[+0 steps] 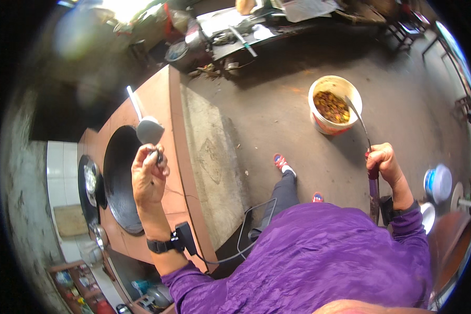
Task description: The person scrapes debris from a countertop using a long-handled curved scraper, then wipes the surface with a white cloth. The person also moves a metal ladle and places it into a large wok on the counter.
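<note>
My left hand [150,172] is raised over the tiled stove counter [176,176], its fingers closed on a small dark object [157,157] that I cannot identify. Just beyond those fingers, a spatula [150,127] with a broad metal blade and a white handle rests on the counter beside a large wok [121,184]. My right hand [384,161] grips the dark red and purple handle of a long metal tool [362,121], perhaps a ladle. Its curved head reaches over the rim of a white bucket [316,114] on the floor, which holds chopped brown and yellow pieces [331,106].
A low table [227,49] loaded with clutter stands at the top, a pail [176,52] near its left end. A second wok [88,196] is set in the counter at the far left. Lower left are shelves [78,290]; a blue-and-white container [437,183] lies at the right.
</note>
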`<control>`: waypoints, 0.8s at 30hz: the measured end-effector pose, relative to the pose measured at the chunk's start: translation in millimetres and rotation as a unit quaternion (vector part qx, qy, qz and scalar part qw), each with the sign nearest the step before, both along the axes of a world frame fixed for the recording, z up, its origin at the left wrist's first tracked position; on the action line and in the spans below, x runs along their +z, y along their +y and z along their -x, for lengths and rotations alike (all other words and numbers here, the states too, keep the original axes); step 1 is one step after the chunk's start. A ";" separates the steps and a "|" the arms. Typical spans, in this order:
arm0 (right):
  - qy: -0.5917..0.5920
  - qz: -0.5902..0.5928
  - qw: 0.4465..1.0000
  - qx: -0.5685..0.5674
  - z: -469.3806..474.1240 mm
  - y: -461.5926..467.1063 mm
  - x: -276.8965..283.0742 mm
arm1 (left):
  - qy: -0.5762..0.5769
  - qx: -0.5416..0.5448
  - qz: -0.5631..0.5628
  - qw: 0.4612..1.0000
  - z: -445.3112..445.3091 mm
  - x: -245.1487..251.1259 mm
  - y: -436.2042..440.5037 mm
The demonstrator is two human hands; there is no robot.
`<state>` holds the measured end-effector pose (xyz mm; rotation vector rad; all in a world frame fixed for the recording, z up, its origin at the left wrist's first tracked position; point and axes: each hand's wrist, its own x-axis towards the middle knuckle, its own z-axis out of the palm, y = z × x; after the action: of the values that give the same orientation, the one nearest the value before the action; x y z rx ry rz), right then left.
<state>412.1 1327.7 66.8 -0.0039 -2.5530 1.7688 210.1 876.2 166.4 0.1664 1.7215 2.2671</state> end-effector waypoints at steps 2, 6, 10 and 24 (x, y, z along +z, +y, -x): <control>0.002 -0.016 1.000 0.012 44.2 2.7 -4.5 | 0.027 0.013 -0.011 0.999 43.4 0.0 -4.3; -0.015 -0.008 1.000 -0.006 127.6 0.3 -0.3 | 0.064 0.029 -0.036 0.997 134.4 11.6 -19.2; -0.052 0.040 0.998 0.005 203.4 2.6 6.7 | 0.101 0.061 -0.022 0.993 225.5 26.2 -30.6; -0.047 -0.058 0.991 0.111 472.1 62.4 -34.3 | 0.105 0.226 0.117 0.961 504.8 12.4 -36.5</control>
<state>-60.0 1390.1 32.5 0.2124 -2.8178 1.7237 -294.7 839.7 178.8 -0.0469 2.3247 2.3848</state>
